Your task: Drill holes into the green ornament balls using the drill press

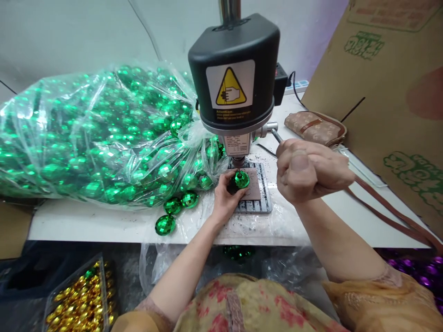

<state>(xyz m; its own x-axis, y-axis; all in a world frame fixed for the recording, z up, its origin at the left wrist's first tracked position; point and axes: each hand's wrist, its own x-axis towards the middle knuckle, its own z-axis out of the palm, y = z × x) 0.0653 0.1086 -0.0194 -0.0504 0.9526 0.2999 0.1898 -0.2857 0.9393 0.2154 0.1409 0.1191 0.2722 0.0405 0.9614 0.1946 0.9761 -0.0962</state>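
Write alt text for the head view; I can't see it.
The left hand holds a faceted green bead beneath a drill press while the right hand grips its lever. A clear plastic bag of green beads lies to the left.

At the frame's centre, my left hand [225,197] holds a green faceted ball [242,180] below the drill press [237,50]; right of centre, my right hand [311,170] grips its lever [276,135]. A clear bag of green balls [93,138] lies at middle left.
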